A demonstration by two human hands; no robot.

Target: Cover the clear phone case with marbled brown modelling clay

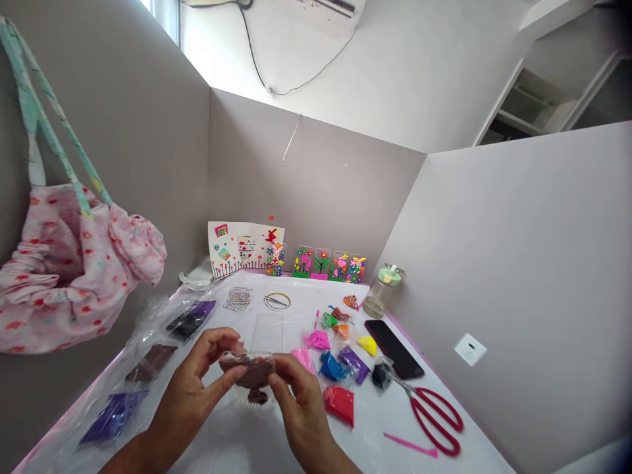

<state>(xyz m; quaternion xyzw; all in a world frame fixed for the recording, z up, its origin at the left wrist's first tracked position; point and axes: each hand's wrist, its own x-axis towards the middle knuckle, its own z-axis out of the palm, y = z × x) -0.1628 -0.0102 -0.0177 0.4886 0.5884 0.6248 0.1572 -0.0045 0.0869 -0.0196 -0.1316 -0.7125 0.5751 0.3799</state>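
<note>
Between both hands, above the front middle of the table, is a small clear plastic packet with brown clay point(255, 374) in it. My left hand point(197, 378) grips its left side, thumb in front and fingers behind. The right side is pinched by my right hand point(299, 395). Just below the packet a dark brown piece point(257, 395) shows over a pale item with a beaded edge, partly hidden. Behind the hands lies a clear rectangular case point(268, 331) on the white table.
Colored clay packets, including a red one point(339, 405), lie right of my hands, near red-handled scissors point(437, 419), a phone point(395, 349) and a jar point(382, 291). Wrapped packets point(114, 415) line the left. Decorated cards point(322, 263) stand at the back; a pink bag point(74, 263) hangs left.
</note>
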